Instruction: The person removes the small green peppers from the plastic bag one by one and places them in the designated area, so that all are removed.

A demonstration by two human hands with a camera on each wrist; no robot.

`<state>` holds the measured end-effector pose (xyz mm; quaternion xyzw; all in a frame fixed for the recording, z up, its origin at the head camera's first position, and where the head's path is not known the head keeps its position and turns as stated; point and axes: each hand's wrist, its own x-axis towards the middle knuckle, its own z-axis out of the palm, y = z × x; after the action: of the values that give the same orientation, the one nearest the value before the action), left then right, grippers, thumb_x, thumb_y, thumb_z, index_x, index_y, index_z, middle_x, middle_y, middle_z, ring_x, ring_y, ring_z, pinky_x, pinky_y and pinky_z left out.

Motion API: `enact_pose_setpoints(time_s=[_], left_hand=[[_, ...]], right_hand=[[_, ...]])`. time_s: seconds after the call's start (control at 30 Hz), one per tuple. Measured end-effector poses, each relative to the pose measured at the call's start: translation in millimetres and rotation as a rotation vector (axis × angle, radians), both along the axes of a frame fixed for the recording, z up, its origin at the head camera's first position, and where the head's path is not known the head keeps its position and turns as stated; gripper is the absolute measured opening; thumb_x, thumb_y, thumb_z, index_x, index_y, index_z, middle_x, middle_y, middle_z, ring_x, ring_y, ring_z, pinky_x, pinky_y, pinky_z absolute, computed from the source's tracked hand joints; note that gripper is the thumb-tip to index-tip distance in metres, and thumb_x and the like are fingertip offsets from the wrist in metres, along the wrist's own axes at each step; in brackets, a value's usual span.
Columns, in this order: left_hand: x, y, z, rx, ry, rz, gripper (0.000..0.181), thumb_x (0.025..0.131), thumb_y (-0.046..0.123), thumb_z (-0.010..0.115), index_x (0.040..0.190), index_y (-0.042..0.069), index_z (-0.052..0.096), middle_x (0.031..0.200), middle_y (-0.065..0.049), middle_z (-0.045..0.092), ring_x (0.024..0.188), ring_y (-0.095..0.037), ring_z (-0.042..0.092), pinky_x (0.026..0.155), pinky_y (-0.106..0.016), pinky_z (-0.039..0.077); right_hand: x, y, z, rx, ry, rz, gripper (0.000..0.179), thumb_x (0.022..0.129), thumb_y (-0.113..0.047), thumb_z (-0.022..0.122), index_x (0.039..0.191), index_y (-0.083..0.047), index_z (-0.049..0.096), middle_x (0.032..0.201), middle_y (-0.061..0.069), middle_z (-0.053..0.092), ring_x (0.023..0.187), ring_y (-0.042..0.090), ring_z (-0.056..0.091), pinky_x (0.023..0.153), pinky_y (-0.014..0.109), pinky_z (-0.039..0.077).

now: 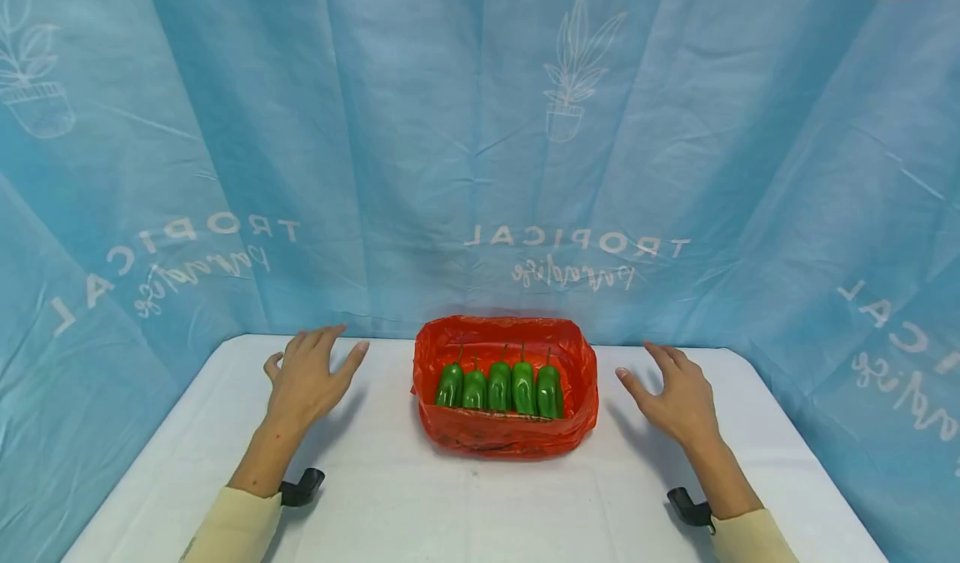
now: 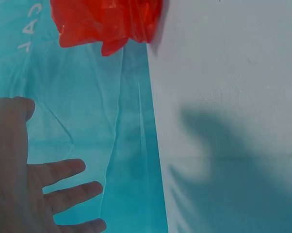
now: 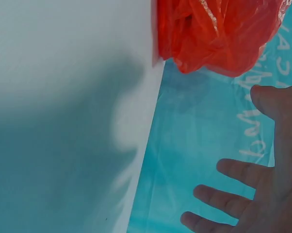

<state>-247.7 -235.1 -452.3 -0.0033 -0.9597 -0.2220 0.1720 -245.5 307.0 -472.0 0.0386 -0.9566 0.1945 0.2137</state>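
Several green peppers [image 1: 498, 386] lie side by side, stems toward the back, inside a container lined with a red plastic bag [image 1: 506, 442]. My left hand [image 1: 306, 376] hovers over the table to the left of the bag, fingers spread and holding nothing. On the other side, my right hand [image 1: 678, 396] is likewise spread and free, its thumb pointing toward the bag. Both wrist views show the bag's crinkled side, red in the left wrist view [image 2: 107, 22] and in the right wrist view [image 3: 219, 36], apart from the fingers. The peppers are hidden in those two views.
A white table [image 1: 375, 496] carries the bag near its back edge. Blue curtains [image 1: 450, 130] printed with white lettering and plants hang behind and at both sides. Each wrist wears a black camera mount [image 1: 303, 488], and the sleeves [image 1: 236, 525] are cream.
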Motion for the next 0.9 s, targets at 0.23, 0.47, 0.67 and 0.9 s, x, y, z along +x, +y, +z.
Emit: enact_pose_setpoints(time_s=[0.23, 0.47, 0.67, 0.9], left_hand=[[-0.1, 6.8, 1.3, 0.036, -0.001, -0.005, 0.076, 0.106, 0.066, 0.043, 0.149, 0.006, 0.057, 0.15, -0.026, 0.054, 0.141, -0.052, 0.041, 0.105, -0.078, 0.019], [-1.0, 17.4, 1.5, 0.063, -0.004, -0.023, 0.075, 0.106, 0.066, 0.043, 0.147, 0.004, 0.059, 0.145, -0.025, 0.059, 0.137, -0.05, 0.047, 0.107, -0.076, 0.022], [-0.1, 27.4, 4.1, 0.101, -0.037, -0.049, 0.073, 0.107, 0.065, 0.043, 0.146, 0.005, 0.058, 0.138, -0.021, 0.064, 0.132, -0.047, 0.053, 0.106, -0.072, 0.029], [-1.8, 38.2, 6.8, 0.152, -0.07, -0.092, 0.073, 0.107, 0.065, 0.043, 0.146, 0.006, 0.058, 0.135, -0.019, 0.066, 0.128, -0.043, 0.057, 0.107, -0.068, 0.041]], right_hand=[[1.8, -9, 10.1, -0.024, -0.052, 0.01, 0.077, 0.098, -0.057, 0.066, 0.151, -0.002, 0.055, 0.151, 0.029, 0.053, 0.134, 0.054, 0.051, 0.103, 0.076, 0.042], [3.8, -19, 18.5, -0.057, -0.005, 0.053, 0.071, 0.098, -0.05, 0.071, 0.147, -0.001, 0.059, 0.147, 0.027, 0.057, 0.131, 0.052, 0.053, 0.104, 0.072, 0.043], [4.9, -26, 22.0, -0.067, 0.049, 0.086, 0.065, 0.096, -0.044, 0.075, 0.141, 0.001, 0.064, 0.14, 0.028, 0.061, 0.126, 0.051, 0.057, 0.102, 0.071, 0.045], [3.8, -35, 24.5, -0.085, 0.032, 0.111, 0.062, 0.096, -0.043, 0.075, 0.14, 0.0, 0.064, 0.14, 0.027, 0.061, 0.127, 0.05, 0.056, 0.103, 0.07, 0.045]])
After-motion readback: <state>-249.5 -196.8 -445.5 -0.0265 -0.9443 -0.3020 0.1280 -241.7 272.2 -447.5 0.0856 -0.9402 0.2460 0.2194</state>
